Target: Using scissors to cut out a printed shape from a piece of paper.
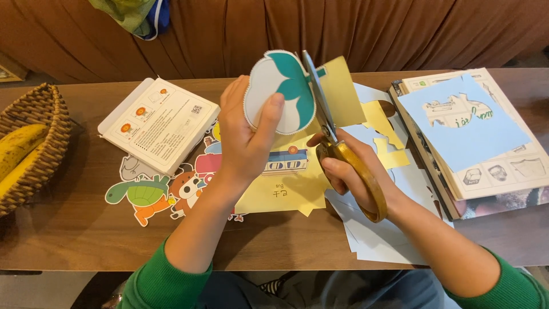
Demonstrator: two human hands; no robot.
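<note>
We see the cutting well along but not finished: several animal and vehicle cut-outs (151,197) already lie loose on the wooden table (74,229) at about eight o'clock from the hands, and a blue sheet (486,134) with a shape removed rests on the stack of books (503,183) at three o'clock. The teal-and-white whale picture (280,91) has most of its outline trimmed round, yet a yellow flap of paper (341,91) remains joined on its right edge, so we judge that a last stretch of border is left. Our left hand (246,134) is closed on the whale picture, thumb pressed on its face and fingers behind, holding it upright above the table's middle. Our right hand (343,166) is clamped through the yellow handles of the scissors (349,163), whose blades run up toward twelve o'clock into the seam between picture and flap, nearly together. A basket (40,143) of bananas (17,149) sits at nine o'clock.
</note>
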